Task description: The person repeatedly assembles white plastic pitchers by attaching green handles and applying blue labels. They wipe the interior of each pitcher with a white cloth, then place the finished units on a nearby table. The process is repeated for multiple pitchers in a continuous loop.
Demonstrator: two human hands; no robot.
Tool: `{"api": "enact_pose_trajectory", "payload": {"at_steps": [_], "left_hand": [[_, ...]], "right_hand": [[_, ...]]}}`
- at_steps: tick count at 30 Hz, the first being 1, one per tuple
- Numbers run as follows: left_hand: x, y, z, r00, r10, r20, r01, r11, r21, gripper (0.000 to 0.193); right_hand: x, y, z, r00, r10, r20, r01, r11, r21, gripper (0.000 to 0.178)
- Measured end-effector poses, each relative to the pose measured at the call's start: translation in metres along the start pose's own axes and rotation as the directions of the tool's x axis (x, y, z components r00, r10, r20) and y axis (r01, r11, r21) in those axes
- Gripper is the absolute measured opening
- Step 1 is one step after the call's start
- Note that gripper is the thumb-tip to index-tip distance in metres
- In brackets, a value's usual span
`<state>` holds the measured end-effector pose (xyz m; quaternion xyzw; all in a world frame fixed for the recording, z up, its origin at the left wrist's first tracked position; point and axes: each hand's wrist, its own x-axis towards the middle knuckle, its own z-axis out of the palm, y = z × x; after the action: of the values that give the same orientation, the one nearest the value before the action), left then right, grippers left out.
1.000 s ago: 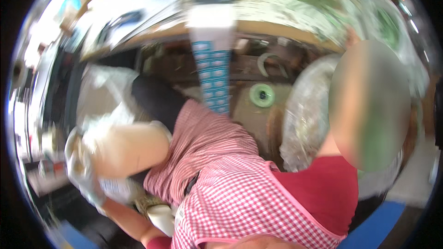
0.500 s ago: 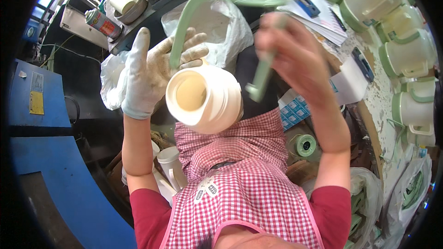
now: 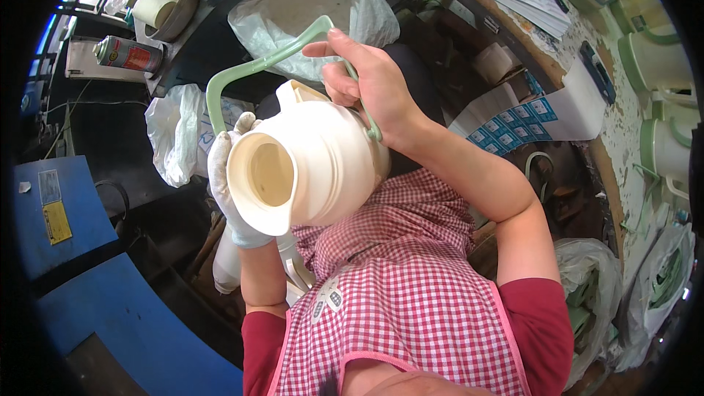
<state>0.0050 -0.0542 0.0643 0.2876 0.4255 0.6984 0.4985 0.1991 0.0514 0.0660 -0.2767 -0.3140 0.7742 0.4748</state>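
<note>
Green handle [image 3: 253, 67] arched across cream jug body [image 3: 334, 161], seating unconfirmed; right hand [image 3: 375, 88] gripping handle, gloved left hand [image 3: 218, 169] clasping jug body's left side.

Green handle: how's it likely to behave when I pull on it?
Likely fairly stiff, maybe springy: the green handle keeps its bent shape while the right hand holds it. Probably light for its length, being a slim strip. It might slip a little too, as its surface shows glossy highlights.
</note>
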Motion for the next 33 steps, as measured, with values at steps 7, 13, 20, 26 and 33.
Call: {"api": "enact_pose_trajectory", "payload": {"at_steps": [7, 13, 20, 26, 33], "left_hand": [[0.010, -0.004, 0.022, 0.978, -0.203, 0.044, 0.202, 0.880, -0.431, 0.044], [0.012, -0.021, 0.024, 0.961, -0.149, 0.232, 0.128, 0.987, 0.102, 0.034], [0.017, -0.021, 0.015, 0.917, 0.052, 0.396, -0.260, 0.831, 0.492, 0.025], [0.013, -0.017, 0.016, 0.886, 0.301, 0.351, -0.462, 0.605, 0.648, 0.029], [0.039, 0.067, 0.026, 0.868, 0.092, 0.488, -0.263, 0.919, 0.294, 0.068]], "right_hand": [[-0.010, -0.018, -0.012, 0.971, 0.116, -0.211, -0.110, 0.993, 0.043, 0.048], [-0.018, -0.031, -0.042, 0.976, 0.214, -0.040, -0.206, 0.968, 0.143, 0.044], [-0.022, -0.030, -0.022, 0.970, 0.239, -0.043, -0.236, 0.969, 0.071, 0.045], [-0.042, -0.023, -0.032, 0.995, -0.004, 0.096, 0.000, 0.999, 0.041, 0.048], [0.041, -0.009, -0.022, 0.849, -0.269, 0.455, 0.485, 0.737, -0.470, 0.050]]}}
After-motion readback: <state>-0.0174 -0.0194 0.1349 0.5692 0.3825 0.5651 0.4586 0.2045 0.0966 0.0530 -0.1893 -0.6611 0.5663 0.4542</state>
